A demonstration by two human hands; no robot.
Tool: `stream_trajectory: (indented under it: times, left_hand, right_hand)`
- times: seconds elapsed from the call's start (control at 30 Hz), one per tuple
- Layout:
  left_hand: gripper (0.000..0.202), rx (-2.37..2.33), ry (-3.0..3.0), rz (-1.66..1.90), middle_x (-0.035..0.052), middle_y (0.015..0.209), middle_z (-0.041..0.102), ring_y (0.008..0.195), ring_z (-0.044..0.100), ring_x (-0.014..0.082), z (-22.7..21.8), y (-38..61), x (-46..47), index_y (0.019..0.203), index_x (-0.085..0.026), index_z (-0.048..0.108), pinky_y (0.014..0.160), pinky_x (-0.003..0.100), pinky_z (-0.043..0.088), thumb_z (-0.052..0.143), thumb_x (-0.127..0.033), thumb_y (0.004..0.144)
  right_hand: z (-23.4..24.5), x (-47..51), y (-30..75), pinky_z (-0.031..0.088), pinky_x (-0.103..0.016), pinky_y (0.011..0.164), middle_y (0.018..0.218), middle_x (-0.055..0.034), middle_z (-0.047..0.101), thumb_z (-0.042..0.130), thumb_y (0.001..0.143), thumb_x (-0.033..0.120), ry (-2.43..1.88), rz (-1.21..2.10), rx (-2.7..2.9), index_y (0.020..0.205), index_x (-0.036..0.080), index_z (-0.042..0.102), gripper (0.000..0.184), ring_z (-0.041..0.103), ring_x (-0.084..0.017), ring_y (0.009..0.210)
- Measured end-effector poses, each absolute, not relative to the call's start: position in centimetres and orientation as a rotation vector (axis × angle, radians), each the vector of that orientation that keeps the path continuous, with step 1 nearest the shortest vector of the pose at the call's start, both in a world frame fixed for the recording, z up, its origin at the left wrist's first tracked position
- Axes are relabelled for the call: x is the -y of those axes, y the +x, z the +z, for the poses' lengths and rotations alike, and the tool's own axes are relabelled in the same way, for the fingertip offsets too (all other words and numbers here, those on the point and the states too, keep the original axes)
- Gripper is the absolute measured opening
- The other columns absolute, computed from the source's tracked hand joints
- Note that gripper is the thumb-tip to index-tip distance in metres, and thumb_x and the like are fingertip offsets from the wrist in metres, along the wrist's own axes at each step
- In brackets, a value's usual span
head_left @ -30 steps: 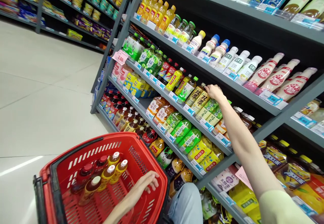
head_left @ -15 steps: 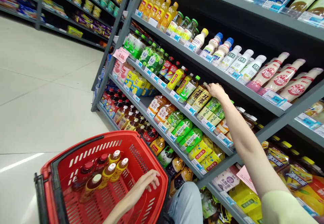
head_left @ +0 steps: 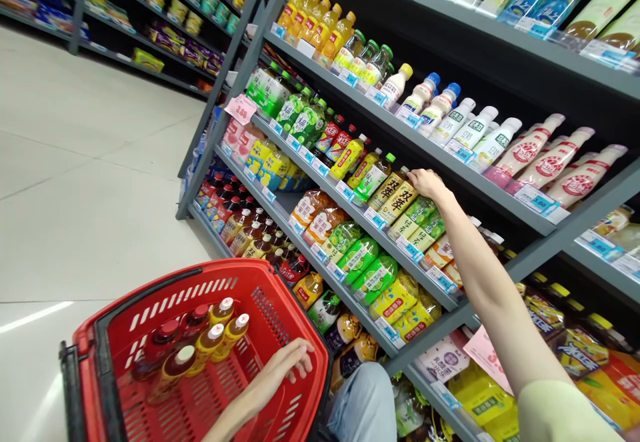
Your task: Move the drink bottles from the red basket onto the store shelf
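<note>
My right hand (head_left: 427, 184) reaches to the middle shelf, its fingers closed around the top of a beige-labelled drink bottle (head_left: 401, 201). That bottle's cap is hidden under my fingers. A matching bottle (head_left: 386, 194) leans beside it on the left, and green-labelled tea bottles (head_left: 419, 219) lie just below my wrist. My left hand (head_left: 290, 362) hangs over the right side of a red shopping basket (head_left: 200, 275), fingers loosely bent and apart, holding nothing. Several bottles with white, red and cream caps stand in the basket, among them a yellow-labelled one (head_left: 233, 335).
Grey shelving (head_left: 480, 182) slants across the right with several rows of bottles. Multipacks (head_left: 360, 262) fill the shelf below. A knee in jeans (head_left: 363, 402) is beside the basket. Pale floor (head_left: 100, 162) stretches left toward another shelf unit (head_left: 165, 35).
The view shifts slightly, so the basket appears a little farther left. My right hand stays at the beige-labelled bottle, and my left hand remains over the basket.
</note>
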State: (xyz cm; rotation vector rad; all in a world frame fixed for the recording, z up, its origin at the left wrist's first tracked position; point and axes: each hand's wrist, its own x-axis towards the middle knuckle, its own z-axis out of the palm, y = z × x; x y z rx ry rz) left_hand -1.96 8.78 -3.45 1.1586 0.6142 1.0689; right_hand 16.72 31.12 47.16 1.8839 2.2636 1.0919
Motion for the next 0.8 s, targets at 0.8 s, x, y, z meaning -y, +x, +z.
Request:
stream_trajectory:
  times: [0.8]
  left_hand:
    - [0.053, -0.746, 1.581, 0.891, 0.0027, 0.095, 0.069, 0.092, 0.062, 0.0208, -1.2, -2.8, -7.2, 0.095, -0.022, 0.059, 0.09, 0.032, 0.046, 0.032, -0.067, 0.097]
  right_hand:
    - [47.8, -30.4, 16.0, 0.045, -0.04, 0.094, 0.108, -0.0163, 0.072, 0.033, 0.103, 0.052, 1.988, 0.869, -2.343, 0.111, 0.018, 0.073, 0.053, 0.061, -0.03, 0.105]
